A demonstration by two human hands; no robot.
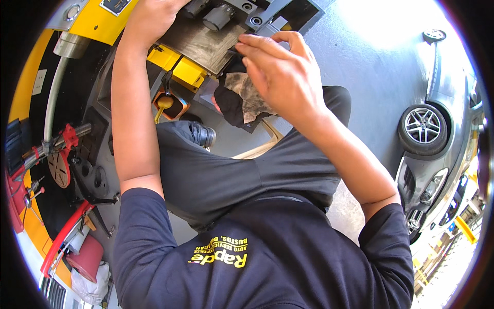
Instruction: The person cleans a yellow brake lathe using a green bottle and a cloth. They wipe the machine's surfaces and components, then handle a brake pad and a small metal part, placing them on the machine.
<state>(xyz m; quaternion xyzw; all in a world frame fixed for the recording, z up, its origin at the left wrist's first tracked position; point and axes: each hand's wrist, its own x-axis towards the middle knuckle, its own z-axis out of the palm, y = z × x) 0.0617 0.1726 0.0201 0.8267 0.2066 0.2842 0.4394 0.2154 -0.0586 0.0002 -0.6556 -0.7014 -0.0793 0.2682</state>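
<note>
My left hand (151, 21) reaches up to the top edge of the view, beside a yellow and grey workshop machine (100, 20). Its fingers run toward a dark round knob and are mostly cut off by the frame. My right hand (280, 64) is at the right side of the machine's flat metal plate (198, 41). Its fingers are stretched out and the thumb stands apart below them, with the fingertips at the plate's edge. A grey cylindrical knob (218, 18) stands on the plate, left of this hand. Beneath the hand lies a dirty, crumpled rag (244, 95).
A silver car with a spoked wheel (424, 126) stands at the right on the grey floor (365, 67). At the left are a metal pipe (54, 103), red shop equipment (59, 167) and a dark red container (86, 257). An orange-rimmed container (177, 105) sits below the machine.
</note>
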